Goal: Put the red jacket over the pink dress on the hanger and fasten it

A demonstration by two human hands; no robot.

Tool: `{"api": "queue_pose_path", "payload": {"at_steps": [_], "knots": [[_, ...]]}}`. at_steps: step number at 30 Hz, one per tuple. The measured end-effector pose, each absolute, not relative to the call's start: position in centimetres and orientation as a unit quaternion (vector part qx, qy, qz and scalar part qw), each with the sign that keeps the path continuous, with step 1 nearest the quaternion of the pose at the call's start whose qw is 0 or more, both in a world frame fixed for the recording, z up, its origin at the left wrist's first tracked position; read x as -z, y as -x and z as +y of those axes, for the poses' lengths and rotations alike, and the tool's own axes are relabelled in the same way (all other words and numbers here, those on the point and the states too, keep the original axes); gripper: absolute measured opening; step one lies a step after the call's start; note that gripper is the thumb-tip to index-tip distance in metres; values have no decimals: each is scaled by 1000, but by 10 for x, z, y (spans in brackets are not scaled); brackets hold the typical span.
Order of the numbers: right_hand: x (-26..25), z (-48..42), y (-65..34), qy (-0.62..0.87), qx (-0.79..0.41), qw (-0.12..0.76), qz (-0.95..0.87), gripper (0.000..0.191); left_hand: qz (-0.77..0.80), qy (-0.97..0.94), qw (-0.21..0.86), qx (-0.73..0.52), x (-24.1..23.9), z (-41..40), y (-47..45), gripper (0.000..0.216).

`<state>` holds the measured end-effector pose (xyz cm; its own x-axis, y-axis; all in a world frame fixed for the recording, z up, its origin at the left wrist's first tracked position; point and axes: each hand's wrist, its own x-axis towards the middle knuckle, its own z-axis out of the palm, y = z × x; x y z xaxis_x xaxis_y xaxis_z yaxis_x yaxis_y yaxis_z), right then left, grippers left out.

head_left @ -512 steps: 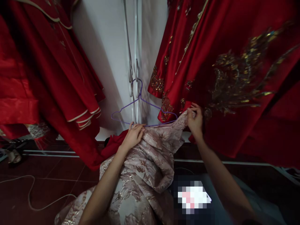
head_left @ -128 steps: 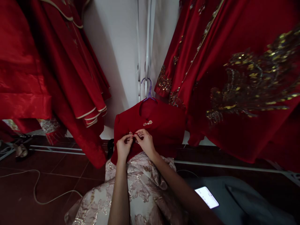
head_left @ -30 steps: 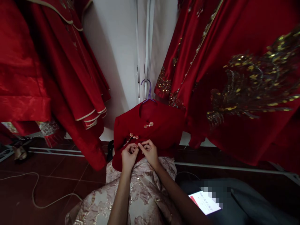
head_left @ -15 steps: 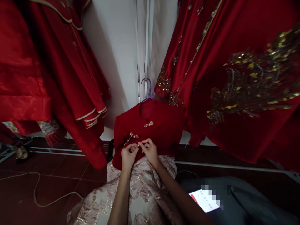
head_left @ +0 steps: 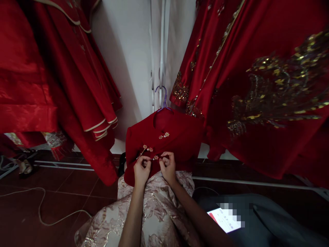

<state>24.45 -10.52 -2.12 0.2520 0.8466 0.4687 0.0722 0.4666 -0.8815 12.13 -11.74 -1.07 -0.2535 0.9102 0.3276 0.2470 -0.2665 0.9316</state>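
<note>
A red jacket (head_left: 180,128) hangs on a purple hanger (head_left: 164,99) in front of me. Its lower part rests against pale floral brocade fabric (head_left: 156,206). Pearl-and-gold flower fasteners sit on its front: an upper one (head_left: 163,136), a middle one (head_left: 147,148) and a lower one (head_left: 155,157). My left hand (head_left: 142,169) is closed in a pinch on the jacket at the left end of the lower fastener. To the right of that fastener is my right hand (head_left: 168,167), thumb and forefinger bent together against the jacket. Whatever its fingertips hold is too small to make out.
Red garments (head_left: 84,85) hang on the left, and red gowns with gold sequins (head_left: 280,85) on the right. A lit phone (head_left: 224,219) lies on dark fabric at lower right. White rails (head_left: 231,180) run low, and a cable (head_left: 42,206) crosses the tiled floor.
My right hand has moved right, away from my left hand. The lower flower fastener, formerly covered by my fingers, now shows between the hands. My left hand has barely moved.
</note>
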Motion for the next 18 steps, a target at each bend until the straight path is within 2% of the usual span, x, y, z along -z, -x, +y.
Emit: {"api": "queue_pose_path", "payload": {"at_steps": [4, 10, 13, 18], "knots": [[20, -113, -247, 444, -223, 698, -516, 18, 539, -545, 273, -582, 8, -120, -125, 11], [21, -114, -252, 494, -117, 645, -572, 8, 536, -558, 271, -572, 12, -118, -123, 17], [20, -111, -252, 505, -134, 615, -591, 4, 536, -563, 270, -568, 16, -117, -122, 21], [17, -109, -250, 505, -162, 585, -613, 14, 529, -571, 283, -561, 16, -117, -120, 25]]}}
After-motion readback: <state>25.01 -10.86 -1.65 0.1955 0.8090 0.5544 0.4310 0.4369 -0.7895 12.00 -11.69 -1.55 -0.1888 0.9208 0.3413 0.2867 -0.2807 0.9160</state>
